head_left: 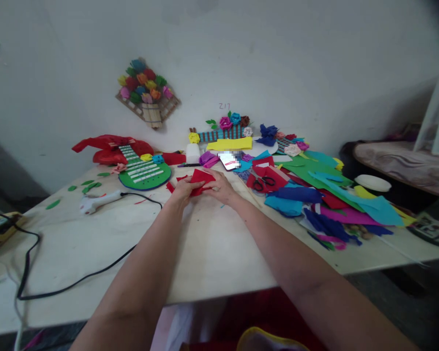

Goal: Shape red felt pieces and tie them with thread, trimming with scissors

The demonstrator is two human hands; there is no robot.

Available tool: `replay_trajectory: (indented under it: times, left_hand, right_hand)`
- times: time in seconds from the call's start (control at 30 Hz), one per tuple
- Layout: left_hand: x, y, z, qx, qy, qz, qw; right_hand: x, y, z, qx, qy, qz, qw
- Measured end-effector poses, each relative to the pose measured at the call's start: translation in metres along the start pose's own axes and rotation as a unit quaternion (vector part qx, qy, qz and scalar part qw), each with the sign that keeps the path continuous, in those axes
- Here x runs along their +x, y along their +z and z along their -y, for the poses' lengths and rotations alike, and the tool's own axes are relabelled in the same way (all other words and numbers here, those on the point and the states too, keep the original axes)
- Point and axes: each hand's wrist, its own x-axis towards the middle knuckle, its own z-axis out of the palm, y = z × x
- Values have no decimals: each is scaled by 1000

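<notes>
Red paper: small piece, over the middle of the desk, between the two hands. Surroundings, largest first: heap of coloured paper to the right; green guitar-shaped piece to the left; what looks like a glue gun nearer the person, lying on its side; scissors at the heap's near left part, handles toward the person.

Grip: left hand closed on the left part of the paper; right hand closed on its right part. Whether the sheet is folded or layered cannot be told.

Handling notes (judgement): work over the bare desk, clear of the heap, so loose scraps do not catch. Support the paper evenly from both sides; thin stock probably creases or tears under a sharp pull. Match edges before pressing, then pinch lightly from the middle outward. Small finger shifts should suit it better than wrist twists.

Writing: dark object at far right carries pale marks, not legible. Phone screen partly pixelated; no words readable. Small handwritten mark on the wall reads "Z17" or "217". No brand made out.
</notes>
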Motion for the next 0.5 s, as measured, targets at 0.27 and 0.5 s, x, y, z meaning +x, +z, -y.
replay_trajectory:
  times: [0.27,0.5]
  left_hand:
    - [-3,3,-2,16,-2,-1,1000]
    - [-3,5,0,44,-18,-7,999]
  right_hand:
    - [0,4,-7,31,17,-31,999]
    - [0,5,-7,41,41,-42,997]
